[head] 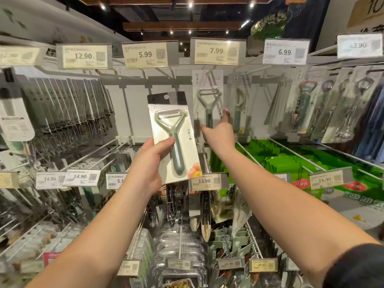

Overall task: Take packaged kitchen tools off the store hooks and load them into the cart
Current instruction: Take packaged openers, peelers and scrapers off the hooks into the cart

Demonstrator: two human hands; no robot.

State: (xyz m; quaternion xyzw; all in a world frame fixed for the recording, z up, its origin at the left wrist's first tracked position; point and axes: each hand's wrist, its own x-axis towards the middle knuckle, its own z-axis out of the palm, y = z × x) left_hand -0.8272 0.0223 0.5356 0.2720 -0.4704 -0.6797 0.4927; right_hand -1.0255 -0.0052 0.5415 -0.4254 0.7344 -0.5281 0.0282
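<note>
Along the top rail, six price tags are hanging; four are reading clearly, from left to right: 12.90 (83,56), 5.99 (145,54), 7.99 (216,50) and 6.99 (284,52). At the far left, a dense row of dark packaged tools (68,102) is hanging on hooks, too many and too blurred for counting. Near the centre, the left hand (148,163) is holding up one packaged peeler (175,140), a pale green Y-shaped one on a card; the grip is closing around the card's lower left edge, thumb lying across the front. Just right of it, the right hand (220,133) is reaching toward a second packaged peeler (207,98) hanging under the 7.99 tag, thumb and fingers spread on either side of its lower end; whether they are touching it is unclear. Further right, at least three packaged bottle openers (326,104) are hanging. Below them, green packages (276,161) are lying on a shelf.
</note>
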